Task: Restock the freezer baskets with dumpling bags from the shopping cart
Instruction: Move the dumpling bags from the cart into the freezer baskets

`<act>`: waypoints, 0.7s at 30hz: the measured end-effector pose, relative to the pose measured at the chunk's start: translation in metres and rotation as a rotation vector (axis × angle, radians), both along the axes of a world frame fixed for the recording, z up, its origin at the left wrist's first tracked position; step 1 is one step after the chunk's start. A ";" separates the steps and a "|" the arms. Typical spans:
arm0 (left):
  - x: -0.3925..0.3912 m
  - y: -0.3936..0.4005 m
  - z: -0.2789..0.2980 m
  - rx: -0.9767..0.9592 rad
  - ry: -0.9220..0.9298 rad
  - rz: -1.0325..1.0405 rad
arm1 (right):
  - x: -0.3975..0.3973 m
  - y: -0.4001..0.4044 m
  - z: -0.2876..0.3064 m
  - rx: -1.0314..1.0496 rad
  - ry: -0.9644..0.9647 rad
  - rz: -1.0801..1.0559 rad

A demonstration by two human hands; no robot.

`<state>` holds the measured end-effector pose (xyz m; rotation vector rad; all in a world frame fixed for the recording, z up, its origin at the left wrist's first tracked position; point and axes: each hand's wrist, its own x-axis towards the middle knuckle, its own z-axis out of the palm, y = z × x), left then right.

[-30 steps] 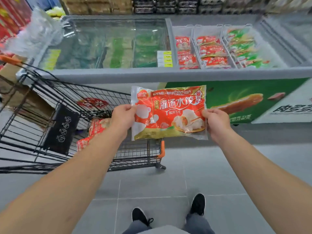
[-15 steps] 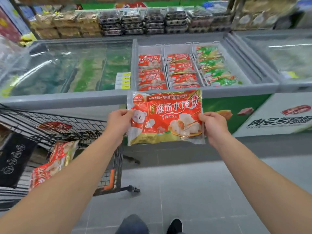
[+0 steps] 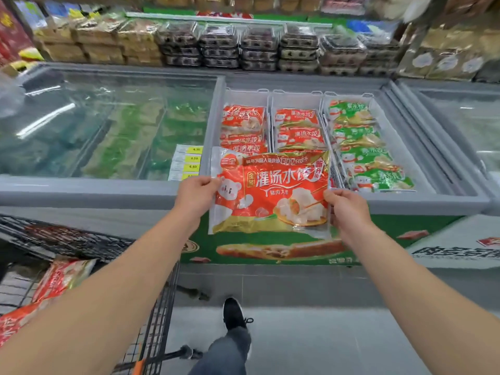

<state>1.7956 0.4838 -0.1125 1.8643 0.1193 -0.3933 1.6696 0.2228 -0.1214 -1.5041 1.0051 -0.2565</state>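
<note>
I hold a red dumpling bag (image 3: pixel 270 190) flat and facing me, just in front of the freezer's near rim (image 3: pixel 108 189). My left hand (image 3: pixel 196 194) pinches its left edge and my right hand (image 3: pixel 345 209) pinches its right edge. Behind the bag, the open freezer section has three white baskets: the left basket (image 3: pixel 244 97) and middle basket (image 3: pixel 296 100) hold red bags, the right basket (image 3: pixel 387 115) holds green bags. The black wire shopping cart (image 3: pixel 159 315) stands at lower left with more red bags (image 3: pixel 61 278) inside.
A glass lid (image 3: pixel 102 123) covers the freezer's left part, with yellow price tags (image 3: pixel 189 162) at its right end. Another glass-topped freezer (image 3: pixel 465 123) stands to the right. Stacked packaged goods (image 3: pixel 259 47) line the shelf behind. My foot (image 3: pixel 232 313) is on the grey tile floor.
I have stepped closer to the freezer. The bag, held in both hands throughout, has moved up and forward to the rim, now overlapping the baskets. The cart has slid away to my lower left.
</note>
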 end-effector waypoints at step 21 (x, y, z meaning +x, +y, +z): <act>0.242 -0.124 -0.094 -0.038 0.341 0.140 | 0.262 -0.116 -0.077 0.081 0.225 0.051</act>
